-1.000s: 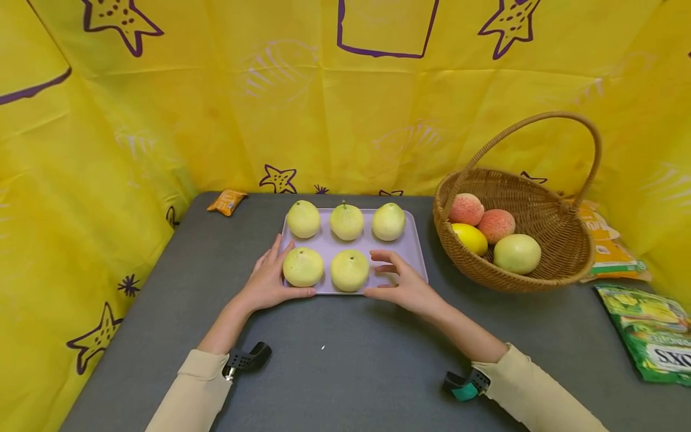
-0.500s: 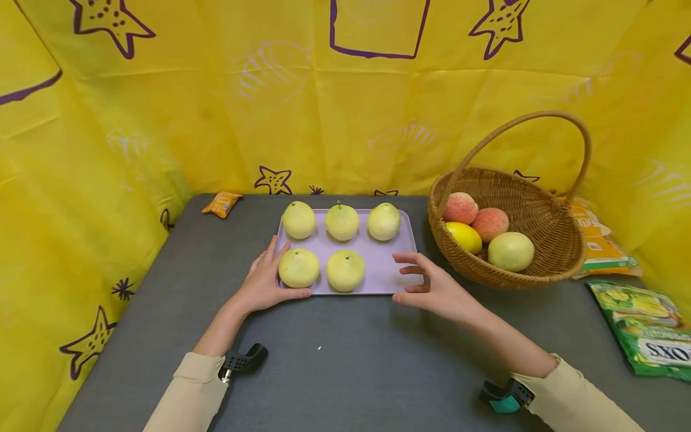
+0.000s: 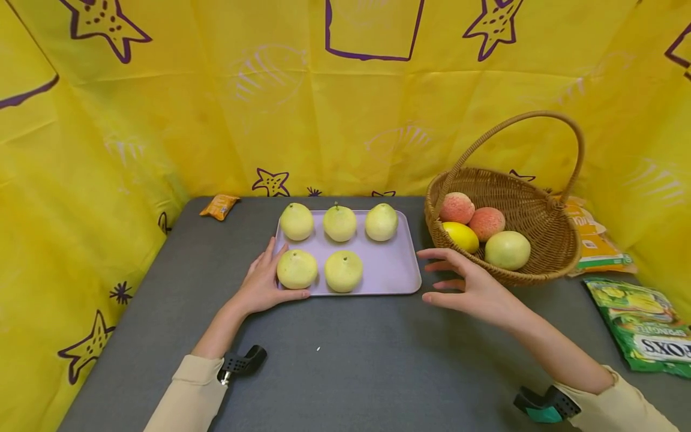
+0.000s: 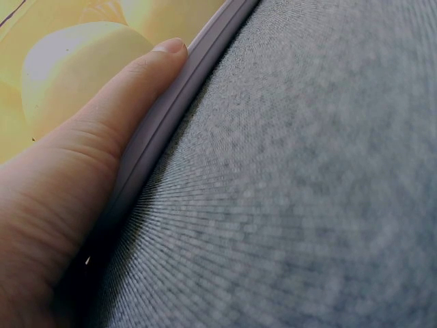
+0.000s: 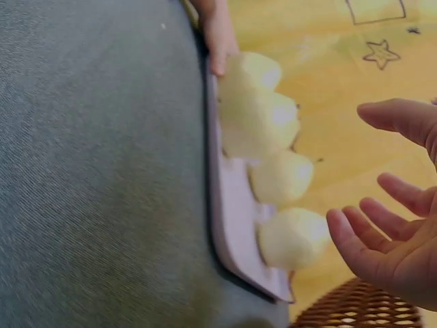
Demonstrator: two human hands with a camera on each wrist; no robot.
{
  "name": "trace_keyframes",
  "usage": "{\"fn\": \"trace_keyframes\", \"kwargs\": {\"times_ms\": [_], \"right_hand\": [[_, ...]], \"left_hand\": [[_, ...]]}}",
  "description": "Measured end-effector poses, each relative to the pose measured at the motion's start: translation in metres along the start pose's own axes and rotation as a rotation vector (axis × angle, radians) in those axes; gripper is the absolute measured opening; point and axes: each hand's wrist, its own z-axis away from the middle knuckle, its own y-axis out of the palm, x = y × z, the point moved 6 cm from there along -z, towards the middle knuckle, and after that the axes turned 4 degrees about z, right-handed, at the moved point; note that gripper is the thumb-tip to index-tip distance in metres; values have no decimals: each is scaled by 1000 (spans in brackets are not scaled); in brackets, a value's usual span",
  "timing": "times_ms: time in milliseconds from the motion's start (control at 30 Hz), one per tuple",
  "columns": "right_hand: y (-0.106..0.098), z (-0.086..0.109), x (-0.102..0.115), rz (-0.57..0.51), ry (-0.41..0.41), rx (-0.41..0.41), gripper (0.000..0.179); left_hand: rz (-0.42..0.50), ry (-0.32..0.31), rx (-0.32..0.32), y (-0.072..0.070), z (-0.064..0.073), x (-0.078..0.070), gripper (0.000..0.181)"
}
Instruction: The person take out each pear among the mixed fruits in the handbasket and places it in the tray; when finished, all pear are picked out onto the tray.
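Observation:
My left hand (image 3: 263,281) rests at the front left corner of a lilac tray (image 3: 391,270), its thumb laid straight along the front rim and its fingers along the left side. A pale yellow-green, round fruit (image 3: 297,269) with a short stem sits between them. Another such fruit (image 3: 344,271) stands beside it, and three more form the back row, the rightmost fruit (image 3: 381,222) included. To the right of the tray, my right hand (image 3: 475,288) hovers with loosely bent, spread fingers and holds nothing. In the right wrist view its fingers (image 5: 362,253) are apart from the fruits.
A wicker basket (image 3: 550,240) with a tall handle stands at the right, holding two peaches (image 3: 457,208), a lemon (image 3: 460,237) and a pale green fruit (image 3: 507,250). Snack bags lie beyond it, including a green bag (image 3: 642,324). A small orange packet (image 3: 219,207) lies back left.
My right hand has moved right, from beside the front-row fruit out past the tray's right edge toward the basket. The left hand stays at the tray's corner. The view has shifted slightly.

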Motion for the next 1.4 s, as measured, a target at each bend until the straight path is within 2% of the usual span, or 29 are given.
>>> {"fn": "trace_keyframes", "kwargs": {"times_ms": [167, 433, 567, 667, 767, 1033, 1267, 1400], "right_hand": [[-15, 6, 8, 43, -39, -25, 60], [-43, 10, 16, 71, -98, -121, 45], [-57, 10, 15, 89, -133, -166, 39], [-67, 9, 10, 128, -128, -201, 36], [-78, 6, 4, 186, -79, -218, 33], [-108, -7, -14, 401, 73, -146, 30], [-128, -20, -18, 573, 96, -4, 34], [-137, -28, -24, 633, 99, 89, 38]], "left_hand": [[1, 8, -7, -1, 1, -1, 123], [2, 51, -26, -1, 1, -3, 121], [4, 49, -30, 0, 1, -2, 122], [4, 46, -29, 1, 1, -2, 122], [5, 46, -28, 0, 1, -2, 122], [6, 24, -21, 0, 1, -2, 122], [2, 24, -22, 1, 1, -1, 122], [4, 22, -23, 1, 1, 0, 121]]}}
